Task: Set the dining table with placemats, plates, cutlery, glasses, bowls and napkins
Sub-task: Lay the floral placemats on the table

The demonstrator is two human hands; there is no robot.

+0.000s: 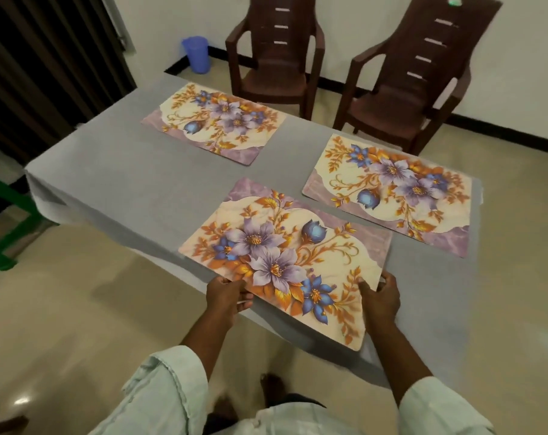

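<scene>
At the near edge of the grey-clothed table (125, 171): floral placemat (285, 262), overhanging slightly, pinched by left hand (227, 296) and right hand (380, 298) at opposite sides. Thin, light, probably semi-stiff and slick; best held by the edges.

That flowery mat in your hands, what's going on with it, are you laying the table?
Yes. A person grips the nearest floral placemat at its near edge, left hand on one corner and right hand on the other, over the grey tablecloth. Two matching placemats already lie flat on the far side, by two brown chairs. No plates, cutlery, glasses, bowls or napkins are visible.
</scene>
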